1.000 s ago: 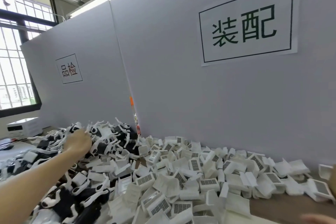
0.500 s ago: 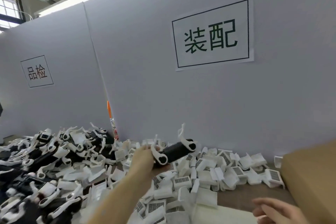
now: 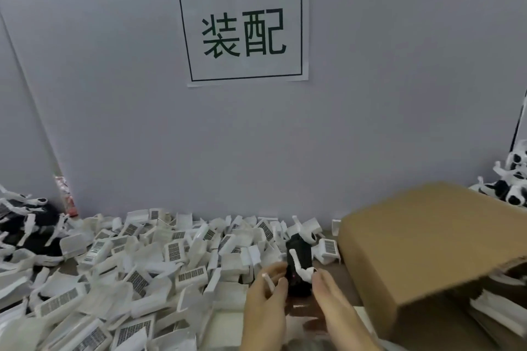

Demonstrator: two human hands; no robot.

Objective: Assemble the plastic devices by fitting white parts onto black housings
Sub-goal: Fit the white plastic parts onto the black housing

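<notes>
Near the desk's front edge, both hands gripped one black housing (image 3: 298, 265): left hand (image 3: 268, 291), right hand (image 3: 330, 298); steadying it before pressing seemed wise.

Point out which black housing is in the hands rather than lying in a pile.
The black housing at bottom centre, held up between the left hand and right hand. The others lie in heaps at far left and far right.
</notes>
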